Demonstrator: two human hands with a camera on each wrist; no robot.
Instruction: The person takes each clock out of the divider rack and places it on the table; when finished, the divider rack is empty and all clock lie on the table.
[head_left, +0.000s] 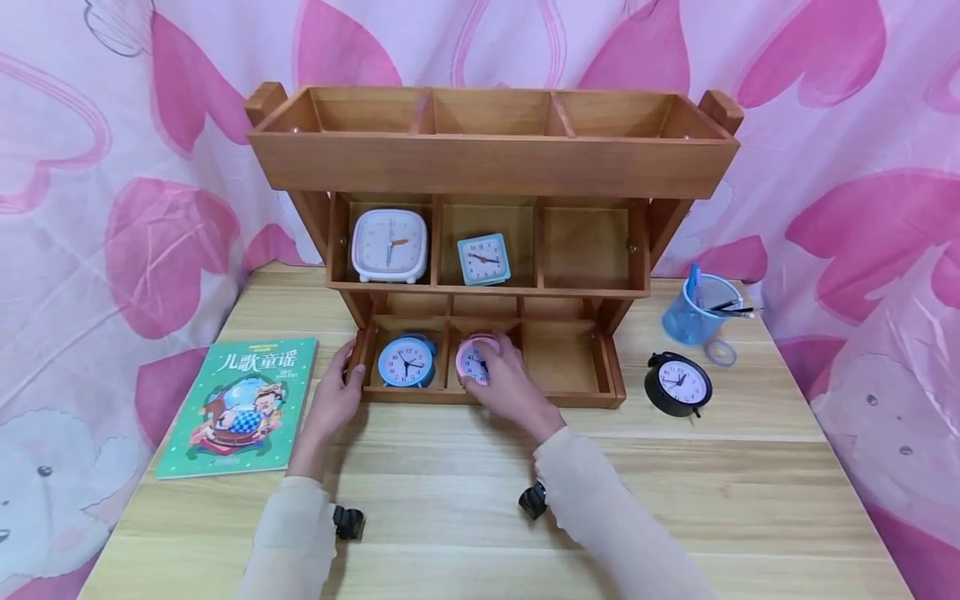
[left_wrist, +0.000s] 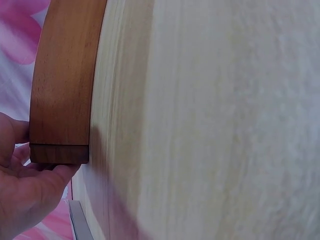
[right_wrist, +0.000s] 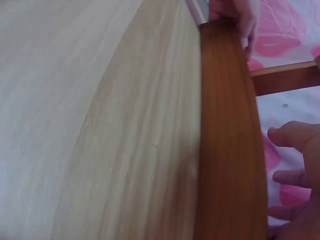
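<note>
Your left hand (head_left: 333, 398) rests with straight fingers against the wooden rack's (head_left: 491, 158) left corner; your right hand (head_left: 506, 382) grips the pink clock (head_left: 472, 360) in the bottom middle compartment. Five clocks, one book (head_left: 238, 406). Wrist views show only rack edge and tabletop (head_left: 480, 500).

Pink heart-print backdrop (head_left: 825, 125), light wooden table (head_left: 712, 500), even light
</note>
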